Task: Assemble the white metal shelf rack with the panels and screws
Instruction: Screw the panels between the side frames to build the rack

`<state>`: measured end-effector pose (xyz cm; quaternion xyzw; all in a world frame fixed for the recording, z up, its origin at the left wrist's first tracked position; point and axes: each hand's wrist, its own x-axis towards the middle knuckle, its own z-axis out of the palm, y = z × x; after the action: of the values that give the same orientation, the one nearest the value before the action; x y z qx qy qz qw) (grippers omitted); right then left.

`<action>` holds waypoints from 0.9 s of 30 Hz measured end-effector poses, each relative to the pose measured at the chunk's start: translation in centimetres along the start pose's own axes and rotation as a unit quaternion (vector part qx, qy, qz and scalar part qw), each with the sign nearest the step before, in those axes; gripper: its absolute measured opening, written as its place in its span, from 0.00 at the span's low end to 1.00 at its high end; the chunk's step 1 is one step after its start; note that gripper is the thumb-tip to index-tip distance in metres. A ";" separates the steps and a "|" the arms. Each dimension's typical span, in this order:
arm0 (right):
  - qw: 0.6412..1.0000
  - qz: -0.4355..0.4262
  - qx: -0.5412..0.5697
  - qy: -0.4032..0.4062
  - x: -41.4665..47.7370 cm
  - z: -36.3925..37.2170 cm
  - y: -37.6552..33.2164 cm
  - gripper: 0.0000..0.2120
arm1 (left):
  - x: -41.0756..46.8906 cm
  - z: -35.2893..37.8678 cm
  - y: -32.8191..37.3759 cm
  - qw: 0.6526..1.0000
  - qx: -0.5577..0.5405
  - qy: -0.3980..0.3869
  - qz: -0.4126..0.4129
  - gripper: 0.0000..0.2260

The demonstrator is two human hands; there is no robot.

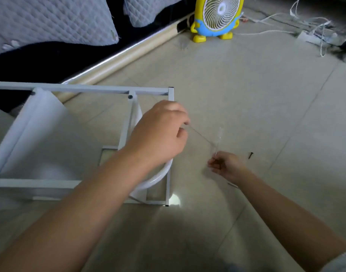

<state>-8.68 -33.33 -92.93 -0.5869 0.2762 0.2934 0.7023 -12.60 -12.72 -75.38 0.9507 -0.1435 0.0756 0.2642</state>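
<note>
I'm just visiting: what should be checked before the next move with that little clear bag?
1. The left hand and right hand both pinch the clear bag: ok.
2. Screws left inside the bag: cannot tell.
3. The black screw lies loose on the floor beside the right hand: ok.
4. The white rack frame lies on its side on the floor: ok.

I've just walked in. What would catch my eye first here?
The bright yellow fan at the top, standing on the tiled floor, draws the eye first. Next comes the white metal rack frame lying at the left. In the middle, the left hand and right hand pinch a clear plastic bag between them, with a black screw just beyond.
</note>
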 end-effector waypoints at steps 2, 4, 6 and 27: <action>0.998 -0.003 0.028 -0.048 -1.3 1.6 -0.7 0.15 | -0.8 -1.2 -0.9 1.000 0.003 -0.004 0.031 0.14; 0.994 -0.035 0.044 -0.095 -2.5 2.7 -2.3 0.19 | -2.1 -2.6 -1.6 0.995 0.046 0.001 0.084 0.13; 0.989 -0.078 0.053 -0.113 -3.5 3.8 -3.9 0.22 | -3.7 -3.5 -2.8 0.990 0.079 0.006 0.117 0.18; 0.964 -0.254 0.033 -0.072 -6.0 12.4 -11.2 0.23 | -2.4 -3.7 -6.7 0.952 0.292 -0.070 0.058 0.18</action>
<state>-3.96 -23.17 -79.17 -0.5916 0.0763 0.1379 0.7906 -13.06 -4.75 -75.98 0.9794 -0.1877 0.0630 -0.0401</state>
